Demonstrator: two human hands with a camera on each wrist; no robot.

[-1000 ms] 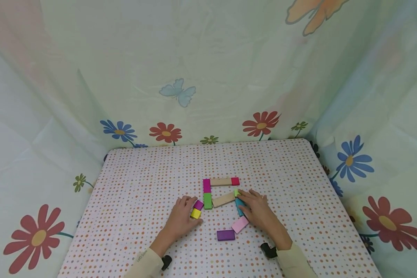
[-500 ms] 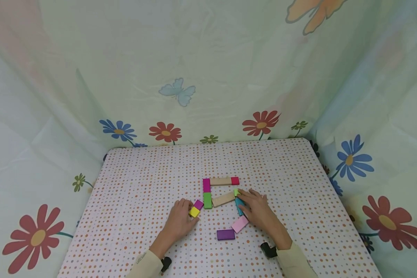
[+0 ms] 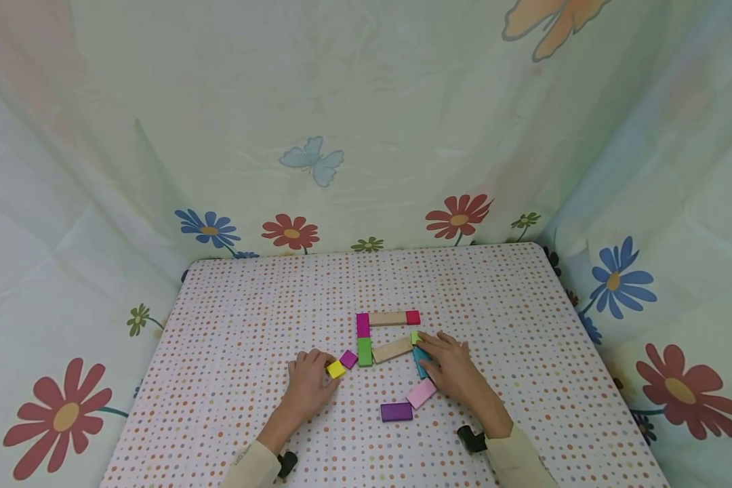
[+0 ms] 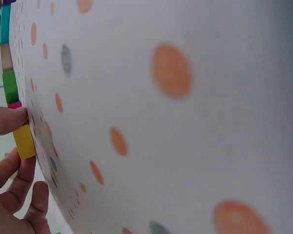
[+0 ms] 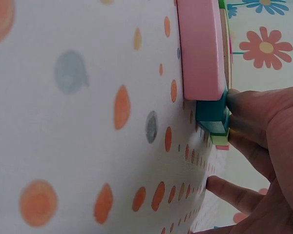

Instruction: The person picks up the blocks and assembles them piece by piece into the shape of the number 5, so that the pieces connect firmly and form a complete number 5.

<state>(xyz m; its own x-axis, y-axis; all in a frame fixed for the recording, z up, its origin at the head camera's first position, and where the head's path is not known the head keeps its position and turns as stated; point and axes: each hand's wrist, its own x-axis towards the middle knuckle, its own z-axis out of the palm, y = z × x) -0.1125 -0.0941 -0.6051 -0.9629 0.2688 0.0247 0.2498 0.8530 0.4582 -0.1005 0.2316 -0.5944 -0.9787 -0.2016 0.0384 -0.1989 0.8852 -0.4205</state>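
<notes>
My left hand (image 3: 308,385) pinches a yellow block (image 3: 335,369) between thumb and fingertips, low over the dotted tabletop. In the left wrist view, the thumb is at one end of that yellow block (image 4: 24,142) and fingertips at the other. Just right of it lies a small magenta block (image 3: 349,359), turned at an angle. My right hand (image 3: 454,369) rests with extended fingers on a teal block (image 3: 420,364) and beside a light green block (image 3: 415,337). The right wrist view shows the thumb touching the teal block's (image 5: 212,111) upper side; a pink block (image 5: 201,48) stands nearer.
A winding line of blocks includes a red block (image 3: 413,318), two plain wooden planks (image 3: 388,319), a longer magenta block (image 3: 362,325) and a green block (image 3: 364,352). A purple block (image 3: 396,412) lies at its near end. Flowered curtains (image 3: 366,135) surround the table (image 3: 250,305).
My left hand has moved left with the yellow block, which has come away from alongside the small magenta block and turned. My right hand and the other blocks have stayed in place.
</notes>
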